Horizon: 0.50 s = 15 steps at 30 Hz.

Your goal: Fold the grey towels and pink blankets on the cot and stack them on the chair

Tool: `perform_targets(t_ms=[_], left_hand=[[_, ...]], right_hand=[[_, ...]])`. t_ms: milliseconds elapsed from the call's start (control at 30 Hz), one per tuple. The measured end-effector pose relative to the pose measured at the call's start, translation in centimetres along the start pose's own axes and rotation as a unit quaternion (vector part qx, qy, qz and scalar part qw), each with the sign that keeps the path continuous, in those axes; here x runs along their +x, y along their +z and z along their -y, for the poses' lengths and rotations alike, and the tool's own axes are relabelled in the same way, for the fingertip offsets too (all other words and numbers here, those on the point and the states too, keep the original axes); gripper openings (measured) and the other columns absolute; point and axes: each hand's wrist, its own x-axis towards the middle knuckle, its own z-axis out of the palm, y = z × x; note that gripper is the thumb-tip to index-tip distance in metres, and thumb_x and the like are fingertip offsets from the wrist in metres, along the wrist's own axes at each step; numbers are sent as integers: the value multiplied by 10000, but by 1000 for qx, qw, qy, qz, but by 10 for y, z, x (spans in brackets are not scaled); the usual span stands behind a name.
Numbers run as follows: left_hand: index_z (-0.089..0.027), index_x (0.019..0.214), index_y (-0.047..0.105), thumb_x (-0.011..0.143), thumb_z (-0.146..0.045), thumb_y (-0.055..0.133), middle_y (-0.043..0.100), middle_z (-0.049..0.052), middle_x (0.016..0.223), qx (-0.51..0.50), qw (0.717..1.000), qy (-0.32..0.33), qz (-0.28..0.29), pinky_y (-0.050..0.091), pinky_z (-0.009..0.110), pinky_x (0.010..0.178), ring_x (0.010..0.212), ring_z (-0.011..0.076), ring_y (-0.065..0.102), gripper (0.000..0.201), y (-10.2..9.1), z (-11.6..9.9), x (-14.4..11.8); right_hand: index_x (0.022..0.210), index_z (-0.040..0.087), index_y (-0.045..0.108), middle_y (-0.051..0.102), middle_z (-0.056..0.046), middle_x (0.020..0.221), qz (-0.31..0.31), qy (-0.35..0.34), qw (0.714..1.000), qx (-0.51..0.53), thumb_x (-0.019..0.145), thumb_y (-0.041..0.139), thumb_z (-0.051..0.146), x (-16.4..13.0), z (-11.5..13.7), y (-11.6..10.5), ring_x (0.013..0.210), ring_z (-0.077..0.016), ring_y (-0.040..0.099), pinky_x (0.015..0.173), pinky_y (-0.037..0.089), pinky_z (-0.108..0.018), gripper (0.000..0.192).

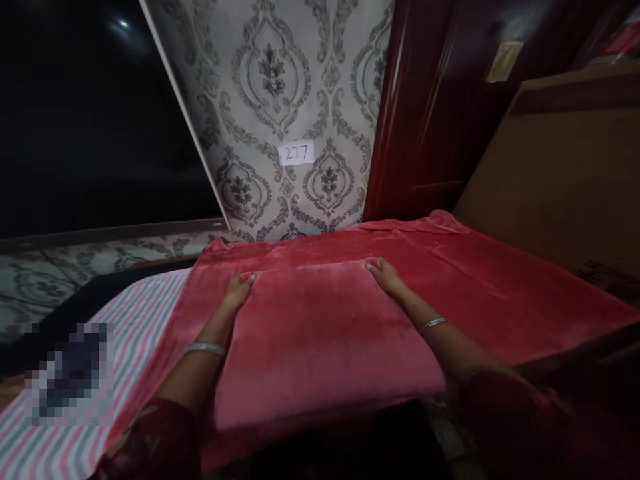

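A folded red plush blanket point(330, 333) lies in front of me, its near side a thick rounded fold. My left hand point(241, 291) grips its far left corner, the thumb on top and the other fingers out of sight beneath. At the far right corner, my right hand point(384, 276) pinches the cloth in the same way. The top edge runs taut between both hands. Under it spreads a larger red plush cloth point(480, 287), covering the surface and wrinkled along its back edge. I cannot tell whether the two are one piece.
To the left lies a striped cloth point(145, 313) with a blurred-out dark patch on it. A large black screen point(100, 120) stands behind at left. Patterned wallpaper point(310, 87) bears a paper label point(296, 153) reading 277. A dark red door point(430, 120) and a brown cardboard panel point(560, 180) are at right.
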Motion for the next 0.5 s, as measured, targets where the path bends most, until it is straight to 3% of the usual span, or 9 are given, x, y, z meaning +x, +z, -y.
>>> perform_targets(t_ms=[167, 367, 500], left_hand=[[-163, 778, 668, 636, -512, 797, 668, 16, 640, -29, 998, 22, 56, 483, 265, 576, 599, 175, 612, 399, -17, -19, 9], [-164, 828, 711, 633, -495, 825, 722, 56, 687, 56, 997, -47, 33, 548, 319, 659, 742, 252, 703, 402, 5, -3, 16], [-148, 872, 728, 666, -464, 818, 762, 113, 794, 89, 994, -49, 43, 587, 377, 709, 843, 315, 732, 389, 1, -3, 14]], right_hand=[[1189, 146, 658, 711, -105, 1160, 2, -10, 1000, 11, 959, 514, 365, 22, 18, -17, 1030, -224, 655, 910, 496, -330, 349], [1197, 110, 662, 706, -171, 1179, 48, 40, 998, -31, 938, 568, 306, 15, 20, 11, 1084, -277, 659, 930, 495, -355, 338], [1305, 119, 617, 672, -153, 1290, 76, 43, 995, -51, 979, 506, 304, 12, 19, 6, 1165, -254, 635, 976, 488, -345, 391]])
